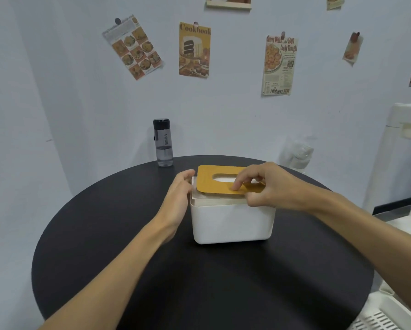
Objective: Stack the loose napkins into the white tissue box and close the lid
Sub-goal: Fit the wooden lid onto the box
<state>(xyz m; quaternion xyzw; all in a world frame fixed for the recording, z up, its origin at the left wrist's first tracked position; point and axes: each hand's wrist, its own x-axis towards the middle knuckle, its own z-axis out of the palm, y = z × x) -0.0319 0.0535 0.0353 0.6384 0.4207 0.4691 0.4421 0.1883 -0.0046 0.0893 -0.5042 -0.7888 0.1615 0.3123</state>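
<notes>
Standing at the centre of the black table [176, 282], the white tissue box [230, 222] is shown filled with napkins [214, 200], the tan lid [207, 179] (slotted, not yet seated) laid askew on top. Its 3 o'clock end is pinched by the right hand [268, 184]; the left hand [178, 198] is held flat-fingered against the 9 o'clock side. A bottle [163, 145] is seen at 11 o'clock.

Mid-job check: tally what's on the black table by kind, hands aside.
White tissue box: 1
Tan lid: 1
Napkin stack: 1 (sheets can't be counted)
Water bottle: 1
Total: 4
Not counted: a blurred clear thing at the far right rim. I can't tell whether it is on the table.
</notes>
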